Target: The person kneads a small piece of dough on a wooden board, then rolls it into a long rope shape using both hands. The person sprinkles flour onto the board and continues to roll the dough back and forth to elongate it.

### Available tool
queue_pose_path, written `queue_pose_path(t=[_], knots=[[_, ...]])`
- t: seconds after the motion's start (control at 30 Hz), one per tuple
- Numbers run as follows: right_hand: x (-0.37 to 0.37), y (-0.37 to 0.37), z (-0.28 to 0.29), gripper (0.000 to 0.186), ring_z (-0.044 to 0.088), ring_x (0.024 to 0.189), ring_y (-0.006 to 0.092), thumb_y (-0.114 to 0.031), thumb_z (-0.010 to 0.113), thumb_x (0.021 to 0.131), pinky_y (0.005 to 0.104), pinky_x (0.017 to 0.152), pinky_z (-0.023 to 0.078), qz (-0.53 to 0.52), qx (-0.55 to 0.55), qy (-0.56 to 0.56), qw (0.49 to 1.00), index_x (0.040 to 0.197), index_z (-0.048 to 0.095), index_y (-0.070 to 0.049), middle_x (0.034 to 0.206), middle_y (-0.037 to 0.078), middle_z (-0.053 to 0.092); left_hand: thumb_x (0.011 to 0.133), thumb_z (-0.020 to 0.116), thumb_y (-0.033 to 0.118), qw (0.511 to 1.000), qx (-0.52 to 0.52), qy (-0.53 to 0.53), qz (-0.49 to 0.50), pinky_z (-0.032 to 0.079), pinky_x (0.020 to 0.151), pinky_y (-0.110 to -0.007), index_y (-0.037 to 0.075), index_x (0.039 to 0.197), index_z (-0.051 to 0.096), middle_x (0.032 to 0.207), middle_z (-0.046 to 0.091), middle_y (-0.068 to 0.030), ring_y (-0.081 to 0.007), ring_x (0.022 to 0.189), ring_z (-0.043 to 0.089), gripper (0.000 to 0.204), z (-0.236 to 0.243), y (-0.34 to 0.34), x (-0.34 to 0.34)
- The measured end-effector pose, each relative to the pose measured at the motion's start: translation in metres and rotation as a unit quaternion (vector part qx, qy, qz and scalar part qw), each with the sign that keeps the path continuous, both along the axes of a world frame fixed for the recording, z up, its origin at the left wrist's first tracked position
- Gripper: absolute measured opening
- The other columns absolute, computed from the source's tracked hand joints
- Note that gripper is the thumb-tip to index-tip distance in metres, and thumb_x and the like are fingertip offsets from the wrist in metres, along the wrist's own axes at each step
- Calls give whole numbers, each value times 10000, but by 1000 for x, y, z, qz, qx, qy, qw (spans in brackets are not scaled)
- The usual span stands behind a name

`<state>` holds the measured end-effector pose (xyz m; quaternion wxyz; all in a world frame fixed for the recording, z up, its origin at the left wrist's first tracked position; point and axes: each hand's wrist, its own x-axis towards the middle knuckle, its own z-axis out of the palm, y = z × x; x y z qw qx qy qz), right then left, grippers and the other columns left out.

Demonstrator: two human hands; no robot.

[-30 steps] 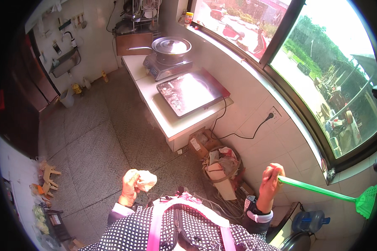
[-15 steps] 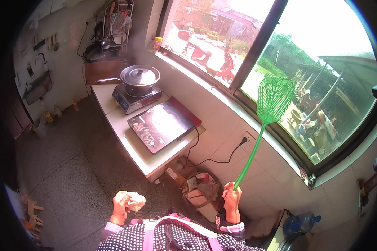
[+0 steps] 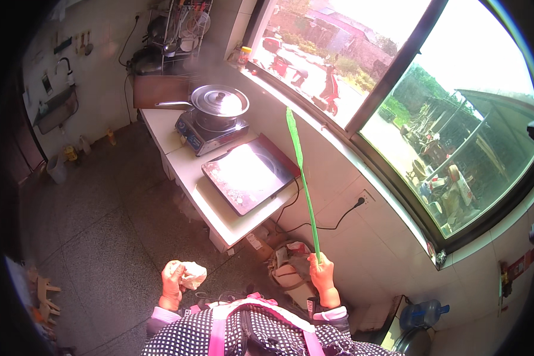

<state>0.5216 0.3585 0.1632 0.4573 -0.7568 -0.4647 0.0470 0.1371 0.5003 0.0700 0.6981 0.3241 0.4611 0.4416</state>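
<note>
A green fly swatter stands up out of my right hand, which is closed round the lower end of its handle. Its flat head is seen almost edge-on, in front of the wall below the window. My left hand is closed on a crumpled whitish tissue or cloth, held low over the dark floor. Both hands are in front of my body, well apart from each other.
A white counter ahead bears a flat black induction cooktop and a lidded pan on another cooker. A bin of rubbish stands below. The window fills the right; a blue water jug lies lower right.
The fly swatter has turned from face-on to edge-on and swung left, away from the window. My right hand has shifted slightly left. The view has turned a little; my left hand keeps its hold.
</note>
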Motion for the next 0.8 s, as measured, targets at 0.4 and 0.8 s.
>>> queue_pose_path(t=[0.4,0.8], knots=[[-12,20,-21,258,589,603,366,-231,766,750,400,552,457,155,-265,-142,941,816,621,-28,647,180,593,856,676,327,997,-1,37,64,317,337,-174,107,962,559,741,605,13,-48,483,512,271,8,-28,-30],[-27,48,-21,277,614,582,323,-225,796,726,368,533,464,242,-226,-103,938,838,627,-36,641,151,609,850,689,319,989,15,39,141,319,352,-172,97,965,573,784,625,9,-44,505,522,276,14,-71,-43]])
